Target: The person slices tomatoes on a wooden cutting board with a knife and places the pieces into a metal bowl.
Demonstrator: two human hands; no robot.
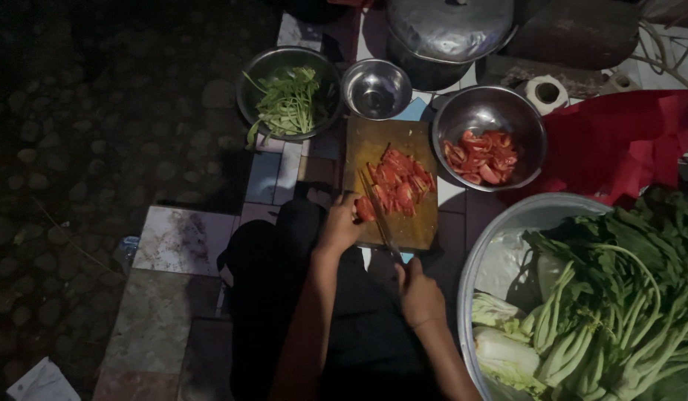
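A wooden cutting board (374, 141) lies on the tiled floor with a pile of cut red tomato pieces (400, 182) on it. My left hand (340, 223) presses a tomato piece (365, 210) against the board's near left edge. My right hand (418, 293) grips the handle of a knife (380, 215), whose blade reaches forward over the board next to that piece.
A steel bowl (522, 122) of tomato slices stands right of the board. A bowl of green stems (288, 100), an empty small bowl (376, 87) and a lidded pot (448, 30) stand behind it. A large basin (500, 223) of leafy greens sits at right, beside red cloth (619, 141).
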